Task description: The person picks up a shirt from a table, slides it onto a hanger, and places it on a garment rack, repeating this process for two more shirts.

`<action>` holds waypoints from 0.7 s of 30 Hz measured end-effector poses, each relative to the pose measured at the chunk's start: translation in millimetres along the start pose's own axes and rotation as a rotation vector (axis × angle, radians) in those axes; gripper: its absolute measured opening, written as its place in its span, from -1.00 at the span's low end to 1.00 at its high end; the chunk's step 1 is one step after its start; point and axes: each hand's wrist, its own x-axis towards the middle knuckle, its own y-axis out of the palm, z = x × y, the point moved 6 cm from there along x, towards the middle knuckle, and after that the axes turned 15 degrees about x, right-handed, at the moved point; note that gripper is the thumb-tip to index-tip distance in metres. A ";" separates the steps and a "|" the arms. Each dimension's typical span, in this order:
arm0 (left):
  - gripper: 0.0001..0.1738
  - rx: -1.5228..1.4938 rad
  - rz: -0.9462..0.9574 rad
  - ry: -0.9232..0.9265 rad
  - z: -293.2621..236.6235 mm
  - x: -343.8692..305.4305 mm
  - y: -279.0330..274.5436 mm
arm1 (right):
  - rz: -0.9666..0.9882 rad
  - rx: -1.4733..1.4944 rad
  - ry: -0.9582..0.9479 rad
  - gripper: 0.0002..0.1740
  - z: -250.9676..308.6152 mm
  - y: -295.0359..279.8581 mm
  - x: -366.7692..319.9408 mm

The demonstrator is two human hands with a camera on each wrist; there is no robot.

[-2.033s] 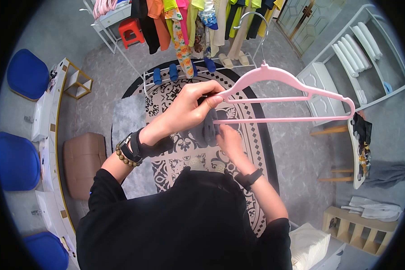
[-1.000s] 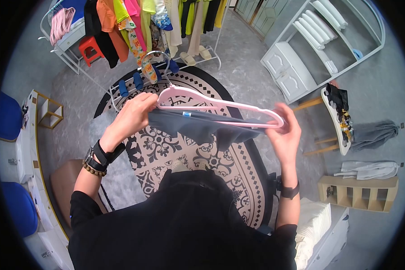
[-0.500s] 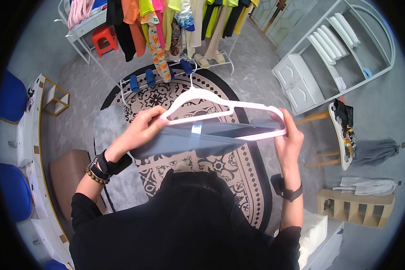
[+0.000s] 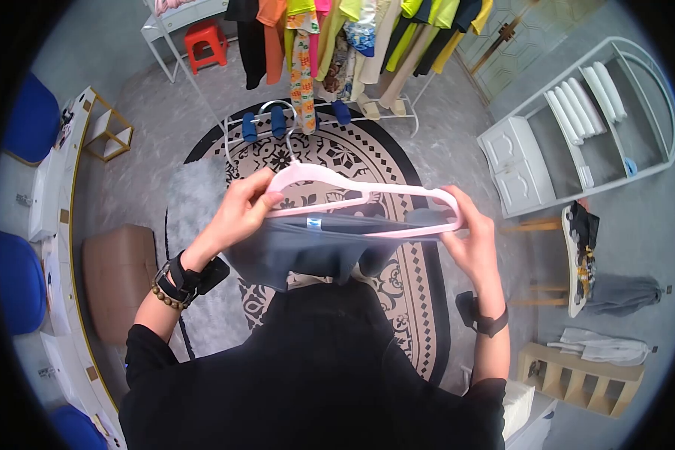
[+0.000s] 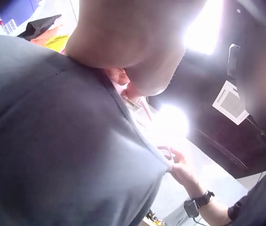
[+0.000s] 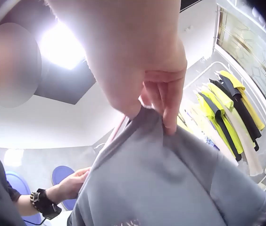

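A pink hanger [image 4: 308,173] is held up in front of me in the head view, its hook pointing away. From it hangs a grey shirt [image 4: 281,247], with a small label [image 4: 314,223] at its neck opening. My left hand [image 4: 240,211] grips the hanger's left shoulder together with the cloth, thumb on top. At the opposite end my right hand [image 4: 475,238] pinches the shirt's edge around the hanger's right tip. The shirt [image 6: 152,174] spreads below the fingers in the right wrist view. Cloth hides the left fingertips in the left wrist view.
Ahead stands a clothes rack with colourful garments [image 4: 301,71] and slippers [image 4: 278,121] below. A patterned rug [image 4: 412,300] lies underfoot. Left are a brown ottoman [image 4: 118,281] and a counter; a red stool [image 4: 205,43] stands behind. A white shelf unit [image 4: 517,165] is at right.
My right hand has moved out from near the left hand to the hanger's right end, drawing the shirt across it. The hanger is now lower and nearer, with the shirt spread along it.
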 end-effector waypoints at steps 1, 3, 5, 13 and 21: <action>-0.81 0.002 -0.010 -0.013 1.4 0.5 -8.5 | 0.014 0.006 -0.006 -0.38 -3.6 0.3 7.6; -0.76 0.146 -0.119 0.056 0.2 0.7 -28.7 | 0.103 0.088 0.037 -0.40 -16.2 5.7 25.7; -0.74 0.189 -0.183 0.046 -0.5 0.7 -42.4 | 0.107 0.159 0.107 -0.47 -22.2 12.8 48.0; -0.71 0.548 -0.271 0.208 8.6 41.4 -73.2 | 0.127 0.477 0.193 -0.75 -72.7 28.9 161.9; -0.72 0.707 -0.282 0.304 -4.0 134.1 -60.6 | 0.121 0.655 0.059 -0.85 -68.9 34.1 265.1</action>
